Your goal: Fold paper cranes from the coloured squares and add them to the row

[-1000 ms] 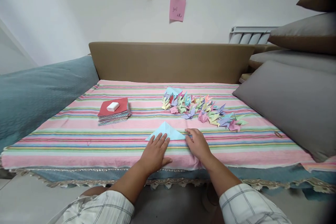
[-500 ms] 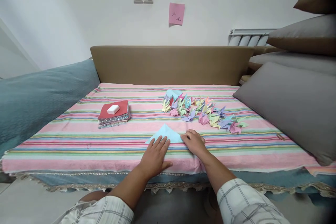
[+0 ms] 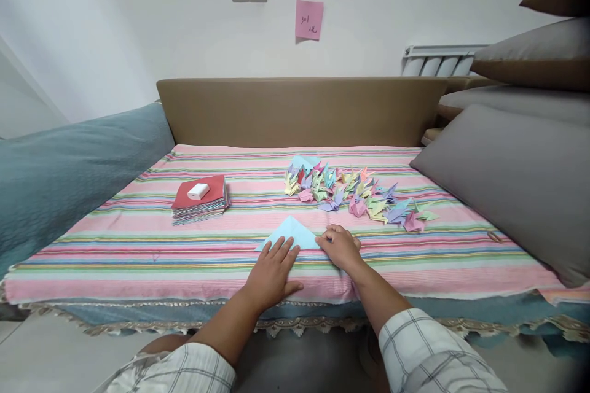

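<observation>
A light blue paper, folded into a triangle, lies on the striped cloth near its front edge. My left hand lies flat and open, fingertips pressing the paper's lower left part. My right hand rests at the triangle's right corner with its fingers curled and pressed down on the paper's edge. Behind the paper is a heap of several small coloured folded paper cranes.
A stack of coloured paper sheets with a small white block on top sits at the left. A grey cushion lies on the right, a teal cushion on the left, a brown backrest behind.
My right hand has slid a little to the left along the paper's lower edge. My left hand has stayed flat on the paper.
</observation>
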The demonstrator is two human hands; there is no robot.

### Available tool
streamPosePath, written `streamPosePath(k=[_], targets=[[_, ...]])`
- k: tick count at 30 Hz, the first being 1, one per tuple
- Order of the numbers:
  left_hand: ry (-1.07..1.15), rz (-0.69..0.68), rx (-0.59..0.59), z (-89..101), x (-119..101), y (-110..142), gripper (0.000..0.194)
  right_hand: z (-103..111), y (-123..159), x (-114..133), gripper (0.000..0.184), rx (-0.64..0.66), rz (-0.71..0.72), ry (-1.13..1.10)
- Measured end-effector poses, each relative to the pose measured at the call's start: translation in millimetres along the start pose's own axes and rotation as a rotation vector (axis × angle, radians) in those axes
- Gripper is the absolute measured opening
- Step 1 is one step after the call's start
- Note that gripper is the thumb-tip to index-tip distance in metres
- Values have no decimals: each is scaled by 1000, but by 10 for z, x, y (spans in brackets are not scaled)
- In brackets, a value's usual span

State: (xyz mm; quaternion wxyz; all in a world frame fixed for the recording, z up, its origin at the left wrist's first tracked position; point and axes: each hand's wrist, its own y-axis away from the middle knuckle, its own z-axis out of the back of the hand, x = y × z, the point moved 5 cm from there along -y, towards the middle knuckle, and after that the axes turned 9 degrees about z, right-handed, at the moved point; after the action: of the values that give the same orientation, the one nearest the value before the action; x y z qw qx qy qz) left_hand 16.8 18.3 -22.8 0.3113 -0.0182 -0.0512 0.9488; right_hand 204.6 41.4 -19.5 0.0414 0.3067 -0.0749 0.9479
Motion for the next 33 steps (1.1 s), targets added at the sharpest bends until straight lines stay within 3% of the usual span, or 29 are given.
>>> streamPosePath(k=[5, 14, 22, 25, 27, 30, 33], targets=[[13, 25, 20, 16, -4, -5, 77, 1, -2, 4, 21, -10, 0, 3], [17, 61, -68, -33, -30, -23, 81, 11, 11, 3, 20, -29, -1, -9], [14, 69, -71, -58, -31, -26, 79, -4, 31, 29, 13, -92, 42, 29], [12, 69, -69, -66, -29, -31, 79, 17, 108, 89, 18, -173, 140, 56], [13, 69, -73, -65, -29, -32, 79, 8, 192, 182, 24, -189, 286, 106], [16, 68, -78, -55, -33, -31, 79, -58, 330, 319, 31, -127, 479, 202], [18, 63, -79, -51, -38, -29, 79, -109, 409, 356, 34, -79, 491, 284]])
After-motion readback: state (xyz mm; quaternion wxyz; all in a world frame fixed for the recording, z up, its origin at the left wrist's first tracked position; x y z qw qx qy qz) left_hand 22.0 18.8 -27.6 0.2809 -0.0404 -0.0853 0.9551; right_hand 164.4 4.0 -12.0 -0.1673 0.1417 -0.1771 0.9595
